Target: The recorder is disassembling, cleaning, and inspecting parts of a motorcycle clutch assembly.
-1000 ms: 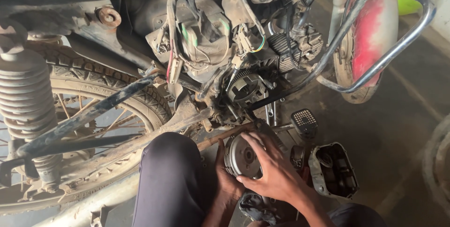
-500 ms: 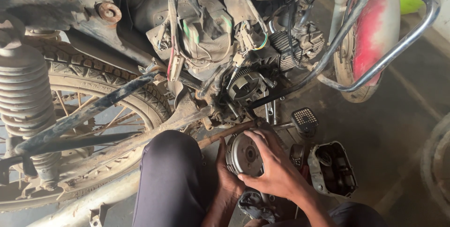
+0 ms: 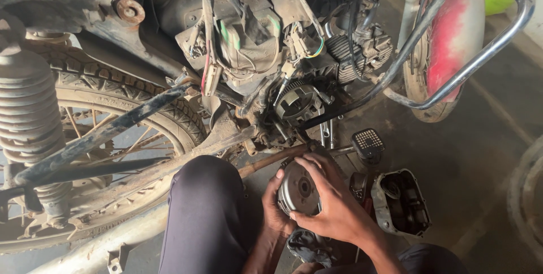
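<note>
A round grey metal engine part (image 3: 300, 188), like a flywheel rotor, is held low in front of me. My left hand (image 3: 274, 210) cups its left rim from behind. My right hand (image 3: 335, 206) wraps over its right side and front, fingers spread on the rim. Above it the motorcycle's open engine side (image 3: 298, 102) shows a round toothed housing, with loose wires and connectors (image 3: 249, 42) hanging over it. My dark-trousered knee (image 3: 205, 212) is just left of the hands.
A removed engine cover (image 3: 400, 201) lies on the floor to the right. The footpeg (image 3: 367, 140) and a chrome crash guard (image 3: 481, 59) jut out at right. The rear wheel (image 3: 113, 138) and shock spring (image 3: 28, 110) fill the left. A dark rag (image 3: 308, 246) lies under the hands.
The view has shifted slightly. My hands have kept hold of the round part, my right hand's fingers creeping a little further over its rim.
</note>
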